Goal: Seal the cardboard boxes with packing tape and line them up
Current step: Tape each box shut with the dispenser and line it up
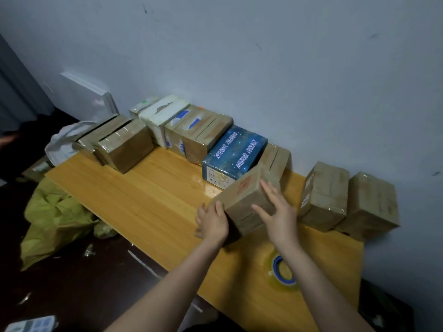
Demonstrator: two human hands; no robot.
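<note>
Cardboard box tilted: left hand grips its 8 o'clock end, right hand presses flat-fingered at 3 o'clock.

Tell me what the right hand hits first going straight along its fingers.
The right hand lies flat on the brown cardboard box; beyond it, probably the blue starry box, though depth is unclear.

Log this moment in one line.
left hand grips brown box | right hand flat on it | tape roll idle on table
</note>
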